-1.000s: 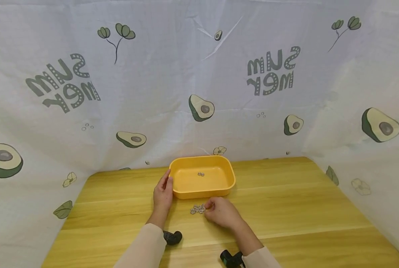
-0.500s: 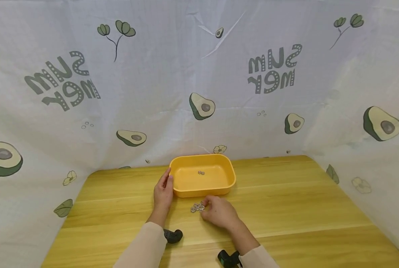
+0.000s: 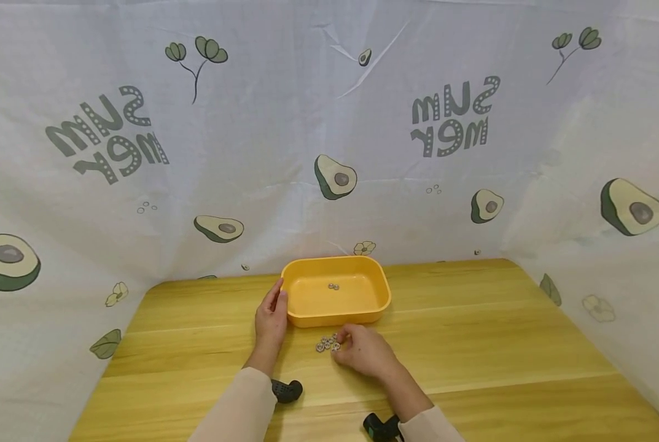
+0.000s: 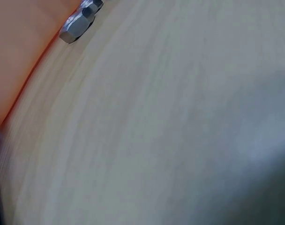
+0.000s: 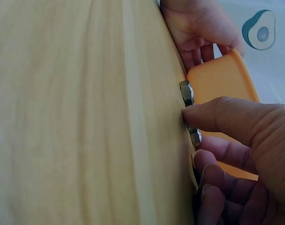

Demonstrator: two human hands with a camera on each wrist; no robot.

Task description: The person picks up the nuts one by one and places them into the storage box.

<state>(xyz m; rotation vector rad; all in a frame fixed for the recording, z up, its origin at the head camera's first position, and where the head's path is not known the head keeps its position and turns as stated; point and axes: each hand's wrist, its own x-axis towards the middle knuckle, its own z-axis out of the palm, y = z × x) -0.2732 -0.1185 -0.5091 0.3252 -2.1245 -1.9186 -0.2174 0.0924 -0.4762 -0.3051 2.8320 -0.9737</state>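
The left hand (image 3: 271,319) touches the left side of the yellow box (image 3: 335,320), its fingers fairly straight along the outside wall. It seems to keep the box steady. Two nuts (image 3: 331,286) lie inside, side by side. More nuts (image 3: 320,347) sit in a bunch on the table (image 3: 473,331), just in front of the box. The right hand (image 3: 368,351) is at the right edge of this bunch, thumb and finger bent around it. I cannot tell if they pinch a nut yet. The step now looks like getting one nut away from the others. The next move calls for a snug pinch, without bumping the nuts close by.
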